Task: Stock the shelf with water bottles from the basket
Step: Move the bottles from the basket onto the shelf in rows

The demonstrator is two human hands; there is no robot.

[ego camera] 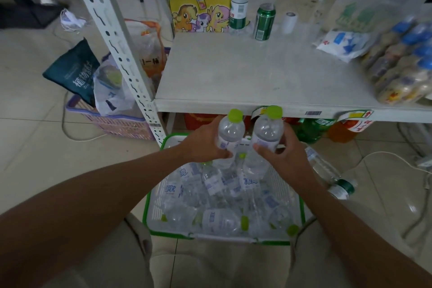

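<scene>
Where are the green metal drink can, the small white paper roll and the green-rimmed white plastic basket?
Green metal drink can [264, 23]: head view, middle of its side.
Small white paper roll [289, 20]: head view, middle of its side.
Green-rimmed white plastic basket [168, 234]: head view, near green rim.

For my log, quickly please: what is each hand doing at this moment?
Left hand: holds the first water bottle, upright.
Right hand: holds the second water bottle, upright.

Head-worn camera looks forward and down, close over basket [224, 237] and shelf [245, 72].
</scene>
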